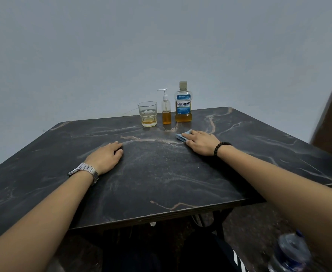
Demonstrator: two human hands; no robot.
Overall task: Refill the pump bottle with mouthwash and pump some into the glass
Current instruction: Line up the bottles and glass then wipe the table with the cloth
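A dark marble-patterned counter (161, 173) with pale and rust veins stands against a plain grey wall (122, 46). At its far edge three things stand upright in a row. The Listerine Cool Mint mouthwash bottle (183, 103) is the landmark: its cap is on and amber liquid fills only its lowest part. Just beside it, on the side toward the left hand, stands the clear pump bottle (166, 107) with its white pump head fitted, amber liquid reaching roughly the lower third. Beyond the pump bottle, farther from the mouthwash bottle, is the glass (148, 114), holding a shallow layer of amber liquid at the bottom. The three stand close together but apart from one another.

In front of the mouthwash bottle, toward the person, the right hand (200, 142) lies palm down with straight fingers pressing a light blue cloth (182, 136) flat on the counter; a dark bead bracelet (221, 148) circles that wrist. The left hand (106, 156) rests palm down on the counter, well apart from the mouthwash bottle, fingers relaxed and holding nothing, with a metal wristwatch (85, 170) on its wrist.

A blurred plastic water bottle (290, 252) shows low down, below the right forearm.
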